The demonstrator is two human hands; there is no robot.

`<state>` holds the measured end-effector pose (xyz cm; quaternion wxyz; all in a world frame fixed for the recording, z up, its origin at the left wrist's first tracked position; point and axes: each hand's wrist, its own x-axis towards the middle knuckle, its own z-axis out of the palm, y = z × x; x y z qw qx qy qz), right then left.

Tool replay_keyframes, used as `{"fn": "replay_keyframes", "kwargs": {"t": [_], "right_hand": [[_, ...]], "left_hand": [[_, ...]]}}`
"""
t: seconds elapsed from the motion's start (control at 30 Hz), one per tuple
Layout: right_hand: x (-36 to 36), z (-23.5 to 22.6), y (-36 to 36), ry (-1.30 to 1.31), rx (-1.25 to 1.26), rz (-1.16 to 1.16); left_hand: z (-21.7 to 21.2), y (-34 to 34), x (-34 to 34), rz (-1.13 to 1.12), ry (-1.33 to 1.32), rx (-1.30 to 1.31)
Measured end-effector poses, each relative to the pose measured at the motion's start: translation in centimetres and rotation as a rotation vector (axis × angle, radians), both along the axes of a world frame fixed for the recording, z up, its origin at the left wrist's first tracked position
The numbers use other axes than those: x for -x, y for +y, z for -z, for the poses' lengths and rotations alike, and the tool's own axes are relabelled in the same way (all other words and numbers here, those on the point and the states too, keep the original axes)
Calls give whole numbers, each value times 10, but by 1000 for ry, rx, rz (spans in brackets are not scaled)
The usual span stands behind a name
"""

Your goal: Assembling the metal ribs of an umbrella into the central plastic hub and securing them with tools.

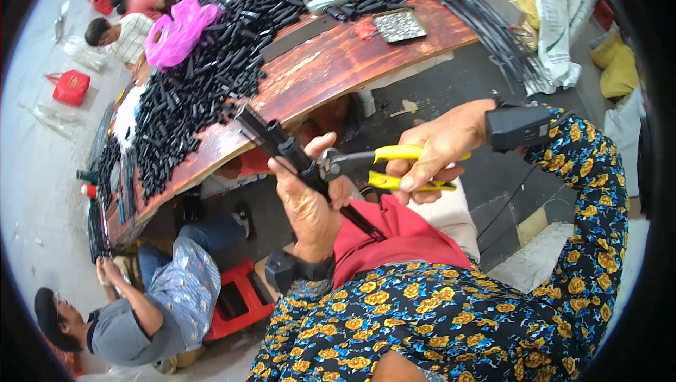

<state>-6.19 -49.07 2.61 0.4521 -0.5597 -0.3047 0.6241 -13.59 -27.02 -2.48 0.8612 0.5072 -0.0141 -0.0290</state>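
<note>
Flowered cloth of the person's shirt (pixel 422 311) fills the bottom of the head view, with a red cloth (pixel 422 238) across the lap above it. The left hand (pixel 310 206) rises from below, wrist nearly straight and fingers pointing toward the table (pixel 366 54), its digits closed around several slim black rods (pixel 290 148). These slant across the palm, their upper ends appearing over the table's near edge and their lower ends down by the red cloth. The right arm is bent, elbow out to the side, and its forearm comes in from the right; the right hand (pixel 440 146) is wrapped around the yellow handles of the pliers (pixel 355 161), thumb along the lower one. Those handles stand apart, and the pliers' head is right at the rods beside the left fingers; whether it bites on them I cannot tell. Beyond, a heap of short black tubes (pixel 204 79) covers the table's far and left parts, a pink bag (pixel 184 30) on it. Past the table's left end, a co-worker (pixel 162 304) sits on a red stool (pixel 243 304).
</note>
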Motion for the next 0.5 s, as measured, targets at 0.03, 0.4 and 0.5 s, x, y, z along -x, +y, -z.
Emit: {"fn": "replay_keyframes", "kwargs": {"t": [0.03,0.4,0.5], "right_hand": [[2,1,-1,-8,-13,-21],[-18,41,-88,-358,213,334],[-56,22,-78,-737,158,645]], "left_hand": [[0,-1,2,-12,2,-17],[25,39,-16,-190,-82,105],[28,34,-29,-113,-93,67]]}}
